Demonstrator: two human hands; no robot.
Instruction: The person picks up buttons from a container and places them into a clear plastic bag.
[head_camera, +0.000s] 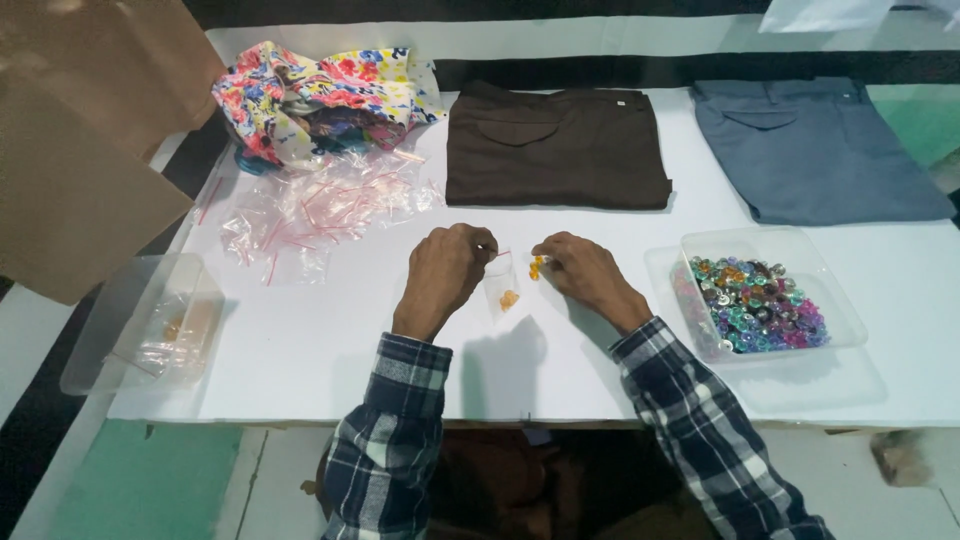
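Observation:
My left hand (444, 270) pinches the top edge of a small clear plastic bag (503, 285) and holds it up over the white table (320, 350). An orange bead (509, 298) lies inside the bag near its bottom. My right hand (582, 270) grips small orange beads (537, 266) at the bag's mouth. Both sleeves are dark plaid.
A clear tray of mixed coloured beads (757, 303) stands to the right. A heap of empty clear bags (315, 210) and a floral cloth (320, 95) lie at the back left. Folded brown trousers (555, 145) and grey trousers (815, 150) lie behind. A clear box (150, 320) stands left.

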